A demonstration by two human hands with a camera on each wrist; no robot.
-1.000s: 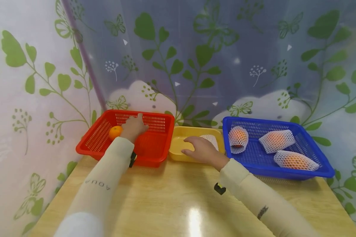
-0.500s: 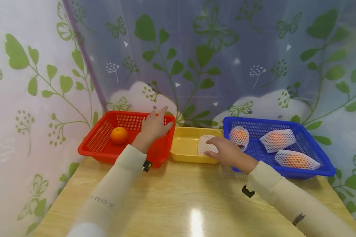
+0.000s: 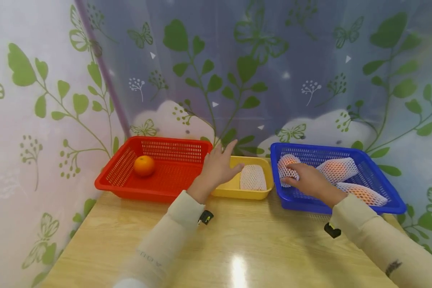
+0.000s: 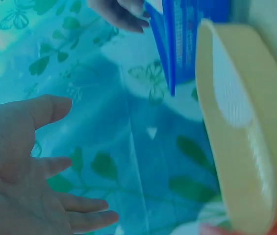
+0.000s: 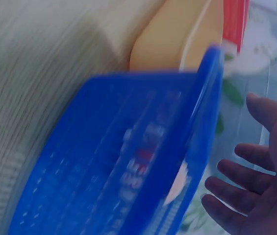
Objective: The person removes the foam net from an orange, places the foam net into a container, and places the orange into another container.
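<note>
My left hand (image 3: 217, 168) hovers over the left part of the yellow tray (image 3: 269, 194), fingers spread and holding nothing. A white foam net (image 3: 253, 178) lies in that tray. Above the blue basket (image 3: 299, 206), my right hand (image 3: 309, 180) hangs beside a round reddish-orange fruit in a white foam net (image 3: 289, 160), covering part of it in the head view. In the right wrist view, the right hand's fingers (image 5: 239, 174) are parted, with nothing between them. An orange (image 3: 144, 165) sits in the red basket (image 3: 158, 196).
Two more netted fruits (image 3: 337, 170) lie in the blue basket, one partly behind my right hand. The three containers stand in a row along the back of the wooden table (image 3: 216, 240), against a leaf-patterned curtain (image 3: 216, 60).
My left hand has moved right, out of the red basket to above the yellow tray. My right hand has travelled right from the yellow tray to the blue basket. The orange stays in place.
</note>
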